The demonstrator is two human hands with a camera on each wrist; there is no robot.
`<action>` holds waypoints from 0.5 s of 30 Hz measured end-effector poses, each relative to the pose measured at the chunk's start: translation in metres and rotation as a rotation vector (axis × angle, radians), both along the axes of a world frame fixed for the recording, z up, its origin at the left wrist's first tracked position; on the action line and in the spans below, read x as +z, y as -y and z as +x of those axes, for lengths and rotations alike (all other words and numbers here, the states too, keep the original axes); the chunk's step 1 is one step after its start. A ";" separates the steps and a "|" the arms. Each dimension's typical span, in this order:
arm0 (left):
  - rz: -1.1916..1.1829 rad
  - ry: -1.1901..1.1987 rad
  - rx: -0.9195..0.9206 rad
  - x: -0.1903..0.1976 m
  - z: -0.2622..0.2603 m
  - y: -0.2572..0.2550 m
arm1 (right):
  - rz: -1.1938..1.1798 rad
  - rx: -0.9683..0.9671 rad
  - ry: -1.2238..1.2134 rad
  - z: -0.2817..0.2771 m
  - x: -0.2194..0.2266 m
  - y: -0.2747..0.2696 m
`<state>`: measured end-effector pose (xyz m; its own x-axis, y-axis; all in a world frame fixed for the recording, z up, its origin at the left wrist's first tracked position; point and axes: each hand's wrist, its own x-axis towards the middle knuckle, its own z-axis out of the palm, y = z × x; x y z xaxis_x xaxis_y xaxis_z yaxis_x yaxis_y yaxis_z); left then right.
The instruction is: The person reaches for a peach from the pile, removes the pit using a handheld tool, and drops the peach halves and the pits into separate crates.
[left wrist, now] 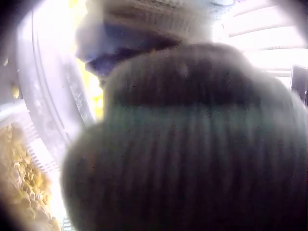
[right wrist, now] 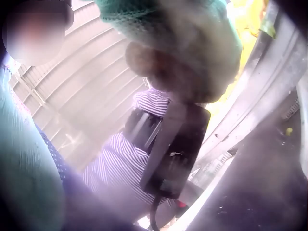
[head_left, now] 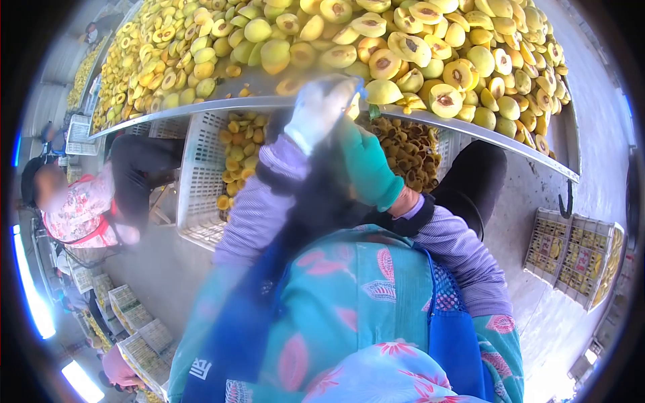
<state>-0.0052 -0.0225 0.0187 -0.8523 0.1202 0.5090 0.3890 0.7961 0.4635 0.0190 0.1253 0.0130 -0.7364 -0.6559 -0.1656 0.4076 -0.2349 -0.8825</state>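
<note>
My left hand (head_left: 319, 113), in a whitish glove with blue near the fingertips, is blurred over the metal edge of the table. A piece of yellow stone fruit (head_left: 353, 107) shows at its curled fingertips. Close below, my right hand (head_left: 368, 164) in a green knitted glove has its fingers bent toward that fruit; I cannot tell what it holds. Halved yellow stone fruit (head_left: 447, 101) lies heaped on the table just beyond both hands. In the left wrist view a dark ribbed glove (left wrist: 192, 144) fills the foreground. The green glove (right wrist: 144, 17) tops the right wrist view.
Under the table edge (head_left: 222, 104) stand a white crate (head_left: 201, 161) of yellow fruit and a heap of brown pieces (head_left: 410, 158). More filled crates (head_left: 571, 258) stand on the floor at right. Another person (head_left: 84, 205) sits at left.
</note>
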 end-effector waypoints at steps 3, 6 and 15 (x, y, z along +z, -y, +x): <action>0.125 0.116 -0.177 0.005 -0.010 -0.002 | -0.139 0.211 0.494 -0.003 0.024 -0.015; 0.414 0.251 -0.359 0.009 -0.011 -0.005 | -0.468 0.362 0.778 -0.007 0.021 -0.013; 1.014 0.198 0.271 -0.022 0.037 0.005 | -0.702 0.668 0.812 -0.006 0.037 -0.032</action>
